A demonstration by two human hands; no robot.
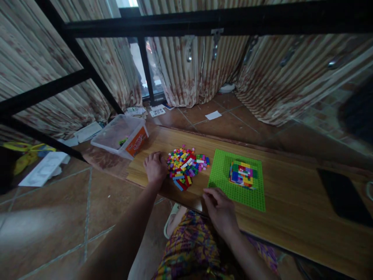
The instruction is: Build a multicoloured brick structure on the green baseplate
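Note:
Palm down on the wooden bench, my left hand rests against the left side of a pile of small coloured toy bricks. Its fingers are loosely bent and slightly apart, with nothing visible in them. My right hand is at the bench's near edge, by the lower left corner of a green baseplate. Its fingers are curled, with the thumb close to the index finger; anything between them is hidden. A multicoloured, roughly square brick structure stands on the baseplate, apart from both hands.
A clear plastic box with an orange label stands at the bench's left end. A dark flat panel lies on the right of the wooden bench. Black metal bars cross above, before striped curtains. Papers lie on the tiled floor.

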